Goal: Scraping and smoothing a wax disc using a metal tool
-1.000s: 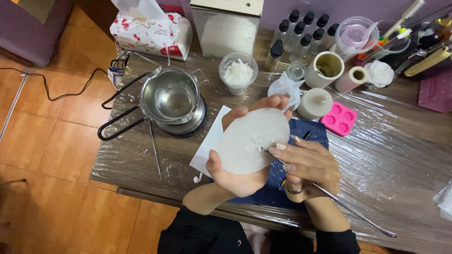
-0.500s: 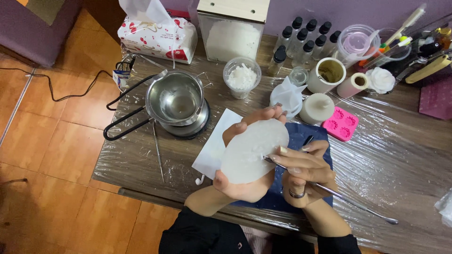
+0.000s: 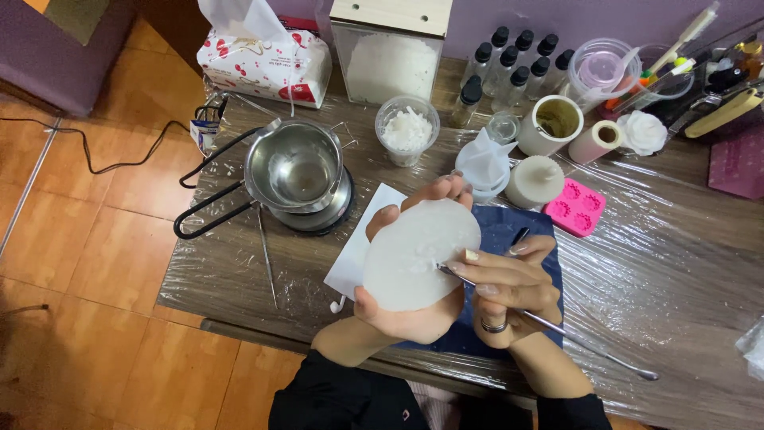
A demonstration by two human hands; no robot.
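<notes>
**A:** What does each of your hands hold?

**B:** Your left hand is cupped wide beneath a white wax disc, palm up, fingertips curling over its far rim and thumb on its near-left edge. Your right hand is closed in a pen-like pinch round a thin metal tool, with a ring on one finger.

**A:** How do the disc and tool lie?

**B:** The disc is held above the table's near edge, over a dark blue mat, its broad face tilted up toward you. The tool's long axis runs from lower right to upper left; its tip touches the disc's face near the right of centre, while its free end juts out past your wrist over the film-covered table.

**A:** What room surrounds them?

**B:** To the left, a steel melting pot on its burner stands near. Beyond the disc, a white candle and a pink silicone mould sit close. To the right lies open tabletop.
</notes>
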